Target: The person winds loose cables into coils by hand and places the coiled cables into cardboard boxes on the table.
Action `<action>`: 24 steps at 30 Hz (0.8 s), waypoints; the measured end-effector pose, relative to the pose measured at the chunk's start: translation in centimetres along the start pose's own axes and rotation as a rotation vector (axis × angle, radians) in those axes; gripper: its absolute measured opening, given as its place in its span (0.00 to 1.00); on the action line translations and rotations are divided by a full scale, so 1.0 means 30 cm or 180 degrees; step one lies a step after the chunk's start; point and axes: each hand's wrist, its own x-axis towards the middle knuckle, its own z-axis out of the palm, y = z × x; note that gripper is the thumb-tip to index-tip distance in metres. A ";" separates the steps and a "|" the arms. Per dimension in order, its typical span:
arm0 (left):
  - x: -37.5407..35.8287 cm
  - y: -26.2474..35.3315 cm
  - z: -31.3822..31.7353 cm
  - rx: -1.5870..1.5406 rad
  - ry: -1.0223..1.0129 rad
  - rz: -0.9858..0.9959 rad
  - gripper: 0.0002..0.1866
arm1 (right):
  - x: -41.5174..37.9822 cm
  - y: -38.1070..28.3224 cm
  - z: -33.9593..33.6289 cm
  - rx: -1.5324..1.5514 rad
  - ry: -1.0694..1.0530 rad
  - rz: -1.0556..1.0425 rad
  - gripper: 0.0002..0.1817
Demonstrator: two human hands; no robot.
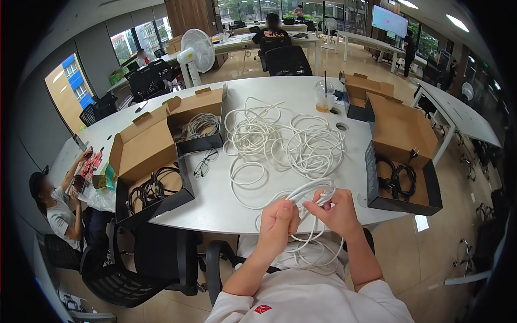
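Near the table's front edge, my left hand (279,223) is closed round a looped bundle of white cable (309,185). My right hand (336,211) is closed on the same bundle, just to the right. Strands hang from both hands into my lap. Beyond them, two tangled heaps of white cable, the left one (253,129) and the right one (318,145), lie on the white table (215,185). A single loose loop lies left of my hands.
Open boxes hold black cables at left (145,212) and right (404,202); another (199,141) holds grey cable. Glasses (204,164) and a plastic cup (324,99) stand or lie on the table. A person (62,210) sits at far left. A fan (196,51) stands behind.
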 end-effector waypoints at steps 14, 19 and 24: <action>0.034 0.054 -0.055 -0.0878 0.0499 -0.0696 0.21 | -0.012 0.031 0.070 0.1192 -0.0466 0.0129 0.13; 0.056 0.040 -0.112 -0.1025 0.1094 -0.0605 0.19 | -0.034 -0.045 0.014 0.1112 -0.0897 0.0197 0.14; 0.069 0.040 -0.079 -0.0623 0.1177 -0.0142 0.20 | -0.036 -0.014 0.042 0.0219 -0.0440 -0.0589 0.16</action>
